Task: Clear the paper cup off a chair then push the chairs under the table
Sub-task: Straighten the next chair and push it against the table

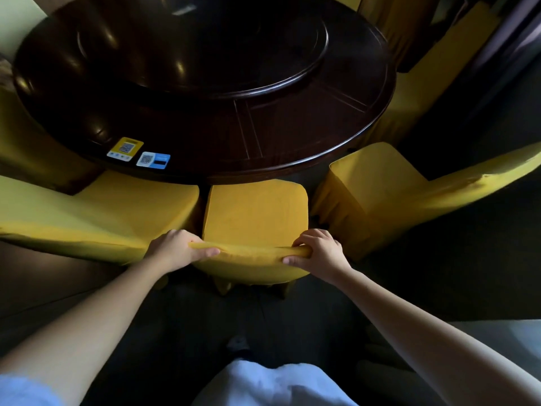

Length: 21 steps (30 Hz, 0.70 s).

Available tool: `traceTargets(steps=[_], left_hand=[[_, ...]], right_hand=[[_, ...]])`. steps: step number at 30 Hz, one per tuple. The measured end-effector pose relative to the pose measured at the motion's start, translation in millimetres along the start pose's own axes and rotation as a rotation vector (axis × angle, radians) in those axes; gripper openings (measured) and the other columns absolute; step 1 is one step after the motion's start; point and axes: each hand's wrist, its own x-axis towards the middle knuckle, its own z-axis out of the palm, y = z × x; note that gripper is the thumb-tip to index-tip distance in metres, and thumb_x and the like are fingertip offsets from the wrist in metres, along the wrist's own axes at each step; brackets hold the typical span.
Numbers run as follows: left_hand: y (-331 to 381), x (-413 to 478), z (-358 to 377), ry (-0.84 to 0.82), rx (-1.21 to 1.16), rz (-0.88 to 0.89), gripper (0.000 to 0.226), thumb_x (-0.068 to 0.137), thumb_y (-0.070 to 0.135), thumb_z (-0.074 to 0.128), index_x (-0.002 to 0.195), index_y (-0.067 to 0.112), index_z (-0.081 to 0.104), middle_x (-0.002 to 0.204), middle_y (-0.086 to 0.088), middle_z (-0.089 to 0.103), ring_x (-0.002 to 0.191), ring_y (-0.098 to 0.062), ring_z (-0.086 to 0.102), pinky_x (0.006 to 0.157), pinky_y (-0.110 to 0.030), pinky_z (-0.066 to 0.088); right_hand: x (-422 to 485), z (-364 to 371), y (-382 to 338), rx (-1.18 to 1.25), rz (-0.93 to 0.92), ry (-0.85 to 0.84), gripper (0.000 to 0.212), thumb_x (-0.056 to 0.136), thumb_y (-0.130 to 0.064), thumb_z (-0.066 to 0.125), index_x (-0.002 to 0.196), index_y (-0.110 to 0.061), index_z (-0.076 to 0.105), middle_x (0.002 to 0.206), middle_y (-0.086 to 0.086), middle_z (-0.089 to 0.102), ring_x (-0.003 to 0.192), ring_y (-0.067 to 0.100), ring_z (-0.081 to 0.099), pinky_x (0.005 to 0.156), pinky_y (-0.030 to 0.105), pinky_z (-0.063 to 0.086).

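Yellow fabric bunches under both hands on the top of the backrest. Left hand (175, 249) grips the left end of the top edge, fingers curled over the far side, thumb lying along the near side. Right hand (317, 249) grips the right end the same way, fingers wrapped over, thumb on the near face. Both arms bare and stretched forward.

Middle chair (254, 212), yellow slipcover, faces the table; the seat's front edge is right at the table's near edge, can't tell how far under it goes. Left chair (102, 212) is just beside it, seats almost touching, its front also at the table's edge. Right chair (380, 189) stands angled, a gap apart, seat corner near the table's right-near edge. Another yellow chair (424, 83) is at the table's right side.

Round dark wooden table (292, 136), glossy, with a raised lazy Susan (205, 48) in its centre. Yellow QR sticker (125, 149) and blue QR sticker (153, 160) sit side by side at the near-left edge. White garment (272, 382) at bottom centre, dark floor around it.
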Motion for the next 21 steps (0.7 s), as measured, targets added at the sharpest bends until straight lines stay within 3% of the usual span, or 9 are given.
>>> traceTargets(steps=[2, 4, 6, 7, 9, 12, 15, 18, 21], left_hand=[[1.8, -0.7, 0.7, -0.009, -0.022, 0.011, 0.075, 0.061, 0.087, 0.039, 0.078, 0.021, 0.069, 0.077, 0.000, 0.066, 0.071, -0.014, 0.058, 0.057, -0.027, 0.039], [3.5, -1.4, 1.3, -0.002, -0.026, 0.008, 0.068, 0.068, 0.078, 0.045, 0.087, 0.018, 0.071, 0.083, -0.003, 0.067, 0.074, -0.015, 0.057, 0.055, -0.024, 0.035], [5.1, -3.5, 0.4, 0.004, -0.035, 0.000, 0.059, 0.076, 0.069, 0.052, 0.095, 0.017, 0.071, 0.090, -0.004, 0.068, 0.078, -0.017, 0.056, 0.055, -0.023, 0.034], [4.9, -3.6, 1.0, 0.004, -0.044, -0.003, 0.056, 0.077, 0.066, 0.054, 0.097, 0.017, 0.072, 0.091, -0.004, 0.068, 0.080, -0.018, 0.056, 0.055, -0.024, 0.035], [5.1, -4.0, 1.7, 0.010, -0.054, -0.010, 0.059, 0.076, 0.067, 0.054, 0.097, 0.016, 0.072, 0.090, -0.005, 0.068, 0.081, -0.020, 0.057, 0.057, -0.026, 0.038], [3.5, -3.3, 3.0, 0.033, -0.041, -0.005, 0.079, 0.063, 0.086, 0.044, 0.093, 0.019, 0.072, 0.088, -0.005, 0.069, 0.081, -0.021, 0.060, 0.063, -0.028, 0.044], [-2.0, -4.8, 5.0, 0.085, -0.033, -0.006, 0.088, 0.045, 0.099, 0.029, 0.081, 0.029, 0.069, 0.079, 0.003, 0.067, 0.078, -0.021, 0.061, 0.068, -0.033, 0.051], [-6.3, -4.5, 6.3, 0.114, -0.064, 0.018, 0.084, 0.044, 0.100, 0.026, 0.067, 0.030, 0.065, 0.065, 0.005, 0.062, 0.068, -0.019, 0.059, 0.062, -0.031, 0.048], [-4.0, -4.0, 6.6, 0.112, -0.075, 0.036, 0.080, 0.047, 0.096, 0.029, 0.064, 0.027, 0.064, 0.062, 0.004, 0.060, 0.064, -0.016, 0.057, 0.057, -0.028, 0.041]], right_hand=[[-0.8, 0.1, 0.2, 0.026, 0.057, 0.014, 0.098, 0.041, -0.102, 0.030, 0.105, -0.035, 0.064, 0.138, -0.003, 0.043, 0.137, 0.023, 0.025, 0.106, 0.058, 0.029], [-5.3, 1.6, -3.9, 0.092, 0.167, 0.044, 0.097, 0.039, -0.098, 0.043, 0.114, -0.037, 0.058, 0.154, -0.001, 0.019, 0.144, 0.025, 0.004, 0.108, 0.065, 0.022], [-13.8, 7.4, -11.6, 0.252, 0.309, 0.109, 0.101, 0.039, -0.086, 0.059, 0.126, -0.036, 0.048, 0.158, -0.003, -0.004, 0.145, 0.027, -0.005, 0.109, 0.063, 0.021], [-18.2, 11.3, -14.6, 0.371, 0.371, 0.154, 0.103, 0.039, -0.080, 0.066, 0.129, -0.034, 0.044, 0.157, -0.002, -0.008, 0.145, 0.029, -0.001, 0.111, 0.059, 0.024], [-21.4, 17.9, -17.4, 0.621, 0.459, 0.235, 0.102, 0.043, -0.067, 0.077, 0.132, -0.031, 0.041, 0.156, 0.003, -0.003, 0.141, 0.030, 0.014, 0.110, 0.047, 0.033], [-11.9, 20.4, -20.5, 0.804, 0.560, 0.334, 0.085, 0.057, -0.053, 0.083, 0.128, -0.026, 0.045, 0.144, 0.004, 0.025, 0.127, 0.024, 0.036, 0.102, 0.043, 0.042], [-2.9, 21.7, -19.8, 0.792, 0.595, 0.408, 0.065, 0.063, -0.043, 0.083, 0.116, -0.027, 0.050, 0.131, 0.002, 0.042, 0.113, 0.018, 0.044, 0.098, 0.045, 0.046], [3.3, 20.9, -19.3, 0.757, 0.603, 0.371, 0.054, 0.064, -0.038, 0.082, 0.108, -0.031, 0.051, 0.113, -0.005, 0.048, 0.109, 0.021, 0.050, 0.091, 0.049, 0.051], [3.8, 15.1, -24.2, 0.714, 0.568, 0.397, 0.045, 0.071, -0.022, 0.076, 0.110, -0.027, 0.053, 0.110, -0.007, 0.047, 0.110, 0.021, 0.049, 0.092, 0.048, 0.050]])
